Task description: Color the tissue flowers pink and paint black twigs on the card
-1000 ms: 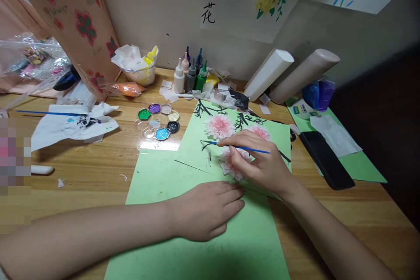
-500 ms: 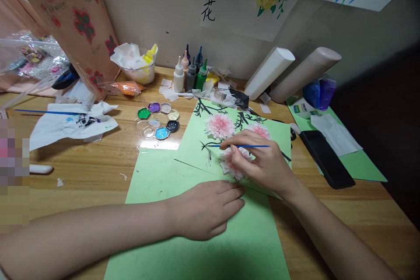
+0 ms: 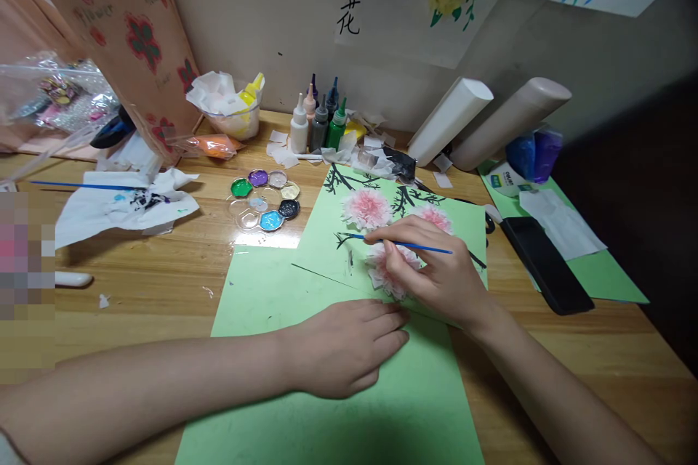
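Note:
My right hand (image 3: 422, 269) pinches a thin blue paintbrush (image 3: 419, 245). The brush tip meets a black painted branch on the left part of a green card (image 3: 321, 256). On this card are pink and white ruffled flowers, one (image 3: 366, 208) at the upper left, another (image 3: 433, 216) partly behind my fingers, and a third (image 3: 392, 272) beneath my right hand. My left hand (image 3: 343, 349) lies flat, palm down with fingers stretched, over the card's lower edge and the larger green sheet (image 3: 240, 378) below it.
A flower-shaped paint palette (image 3: 262, 200) sits left of the card. Behind it stand several paint bottles (image 3: 319, 123) and a plastic cup (image 3: 234, 116) stuffed with tissue. A stained tissue (image 3: 125, 211) with another brush lies left. To the right are a black phone (image 3: 545, 265) and a white bottle (image 3: 452, 120).
The brush has tilted, its handle end dropping slightly, while its tip stays at the branch. My left hand holds its place on the sheet. The whole view has shifted slightly.

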Available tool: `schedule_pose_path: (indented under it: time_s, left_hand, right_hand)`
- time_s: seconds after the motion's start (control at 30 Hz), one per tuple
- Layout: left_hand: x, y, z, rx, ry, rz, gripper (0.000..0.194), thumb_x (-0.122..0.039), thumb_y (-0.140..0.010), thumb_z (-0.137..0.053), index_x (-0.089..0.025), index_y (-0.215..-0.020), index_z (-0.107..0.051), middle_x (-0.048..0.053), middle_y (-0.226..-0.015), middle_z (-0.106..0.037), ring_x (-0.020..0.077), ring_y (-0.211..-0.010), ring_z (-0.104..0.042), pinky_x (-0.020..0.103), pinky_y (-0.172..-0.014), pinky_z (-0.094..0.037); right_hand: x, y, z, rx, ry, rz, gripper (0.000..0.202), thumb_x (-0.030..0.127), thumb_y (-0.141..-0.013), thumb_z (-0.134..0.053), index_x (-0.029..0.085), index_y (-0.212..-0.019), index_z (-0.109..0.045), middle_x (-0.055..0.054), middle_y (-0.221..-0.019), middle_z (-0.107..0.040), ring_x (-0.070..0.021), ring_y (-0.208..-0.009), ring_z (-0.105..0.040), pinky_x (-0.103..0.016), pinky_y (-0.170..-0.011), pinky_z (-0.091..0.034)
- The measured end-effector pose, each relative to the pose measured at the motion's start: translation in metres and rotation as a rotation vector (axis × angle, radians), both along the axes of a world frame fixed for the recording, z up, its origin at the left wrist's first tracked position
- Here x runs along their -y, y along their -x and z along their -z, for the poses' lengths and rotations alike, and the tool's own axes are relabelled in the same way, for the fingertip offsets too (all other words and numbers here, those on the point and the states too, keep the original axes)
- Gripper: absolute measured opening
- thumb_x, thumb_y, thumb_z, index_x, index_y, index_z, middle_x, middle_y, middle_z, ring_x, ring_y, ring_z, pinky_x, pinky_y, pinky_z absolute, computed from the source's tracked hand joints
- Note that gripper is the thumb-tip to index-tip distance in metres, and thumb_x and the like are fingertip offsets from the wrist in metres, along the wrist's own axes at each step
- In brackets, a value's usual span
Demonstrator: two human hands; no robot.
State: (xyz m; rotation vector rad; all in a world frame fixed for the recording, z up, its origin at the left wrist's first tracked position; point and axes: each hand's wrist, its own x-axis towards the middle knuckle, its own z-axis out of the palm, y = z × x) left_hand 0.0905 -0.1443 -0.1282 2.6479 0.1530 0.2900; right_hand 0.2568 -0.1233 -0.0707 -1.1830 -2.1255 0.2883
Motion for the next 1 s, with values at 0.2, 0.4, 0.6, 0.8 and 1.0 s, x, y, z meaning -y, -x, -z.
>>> schedule_pose_path:
  time_s: [0.2, 0.4, 0.6, 0.8, 1.0]
  left_hand:
    - [0.0, 0.0, -0.001, 0.008, 0.015, -0.003, 0.042, -0.019, -0.084, -0.041, -0.006, -0.124, -0.044, 0.014, -0.127, -0.051, 0.0242, -0.125, -0.038, 0.034, -0.105, -0.032]
    - [0.0, -0.001, -0.001, 0.023, 0.024, -0.007, 0.043, -0.018, -0.084, -0.043, -0.005, -0.125, -0.043, 0.015, -0.127, -0.051, 0.0243, -0.126, -0.037, 0.034, -0.106, -0.032]
    - [0.0, 0.001, -0.002, -0.001, 0.018, -0.002, 0.045, -0.02, -0.084, -0.043, -0.005, -0.127, -0.041, 0.016, -0.137, -0.041, 0.0241, -0.129, -0.034, 0.035, -0.106, -0.032]
    - [0.0, 0.001, 0.001, 0.002, 0.008, 0.0, 0.044, -0.02, -0.085, -0.041, -0.004, -0.126, -0.042, 0.016, -0.136, -0.042, 0.0247, -0.126, -0.037, 0.034, -0.107, -0.031]
    - [0.0, 0.001, 0.001, 0.006, 0.017, 0.001, 0.044, -0.02, -0.084, -0.042, -0.004, -0.126, -0.042, 0.016, -0.137, -0.041, 0.0248, -0.127, -0.036, 0.035, -0.108, -0.031]
  right_hand:
    - [0.001, 0.002, 0.0, 0.03, 0.017, -0.003, 0.019, 0.009, -0.08, -0.049, 0.019, -0.089, -0.062, -0.004, -0.08, -0.069, -0.0167, -0.074, -0.059, -0.03, -0.066, -0.048]
    - [0.003, -0.001, -0.006, -0.023, 0.012, -0.004, 0.021, 0.009, -0.079, -0.049, 0.021, -0.09, -0.062, -0.003, -0.081, -0.068, -0.0171, -0.076, -0.059, -0.032, -0.069, -0.048]
    - [0.0, -0.008, -0.014, -0.059, 0.08, 0.034, 0.02, 0.008, -0.078, -0.047, 0.021, -0.082, -0.062, -0.001, -0.076, -0.065, -0.0161, -0.074, -0.058, -0.031, -0.07, -0.046]
    - [-0.006, -0.01, -0.009, -0.061, 0.19, 0.052, 0.02, 0.009, -0.078, -0.045, 0.02, -0.076, -0.062, 0.0, -0.074, -0.065, -0.0152, -0.073, -0.059, -0.029, -0.069, -0.045]
    - [-0.007, -0.01, -0.008, -0.055, 0.188, 0.055, 0.02, 0.01, -0.079, -0.045, 0.019, -0.075, -0.062, 0.0, -0.074, -0.065, -0.015, -0.072, -0.059, -0.029, -0.069, -0.044]
